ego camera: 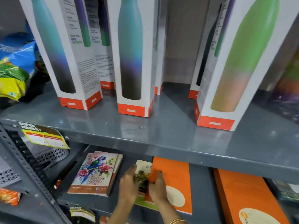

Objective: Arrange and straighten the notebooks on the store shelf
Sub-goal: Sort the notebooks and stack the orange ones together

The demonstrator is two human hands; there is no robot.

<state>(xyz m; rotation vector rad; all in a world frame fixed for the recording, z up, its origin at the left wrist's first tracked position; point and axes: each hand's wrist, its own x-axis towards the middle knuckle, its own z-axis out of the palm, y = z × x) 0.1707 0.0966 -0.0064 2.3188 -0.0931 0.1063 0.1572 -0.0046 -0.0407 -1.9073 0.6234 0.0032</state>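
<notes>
On the lower shelf lies a stack of parrot-cover notebooks at the left. Beside it, an orange notebook lies over a palm-tree-cover notebook. My left hand rests against the left edge of the palm-tree notebook. My right hand lies on the left edge of the orange notebook, fingers curled at its edge. Whether either hand grips is unclear. A second pile of orange notebooks lies further right.
The grey upper shelf overhangs the notebooks and holds several tall bottle boxes. Snack bags sit at the upper left. A perforated upright and a price tag stand at the left.
</notes>
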